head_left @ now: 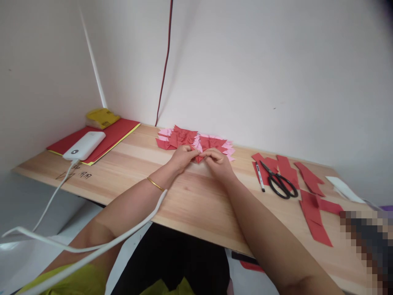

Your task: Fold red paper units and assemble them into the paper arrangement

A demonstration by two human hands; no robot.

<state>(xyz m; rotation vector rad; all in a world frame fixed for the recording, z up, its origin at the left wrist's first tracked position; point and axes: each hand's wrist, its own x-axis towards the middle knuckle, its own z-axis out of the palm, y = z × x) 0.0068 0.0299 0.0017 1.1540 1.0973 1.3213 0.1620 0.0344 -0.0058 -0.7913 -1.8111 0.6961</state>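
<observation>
A pile of small folded red and pink paper pieces (196,140) lies on the wooden table (190,200) near the wall. Both my hands meet at the pile's front edge. My left hand (183,157), with a gold bangle on its wrist, has its fingers curled and pinches a small red folded paper piece (199,157). From the other side, the closed fingers of my right hand (218,160) pinch the same piece.
Black scissors (281,183) and a pen (260,177) lie on red paper strips (311,203) at the right. A white power bank (84,145) with a white cable rests on red sheets (115,132) at the left, beside a yellow packet (101,117). A white sheet (344,188) lies far right.
</observation>
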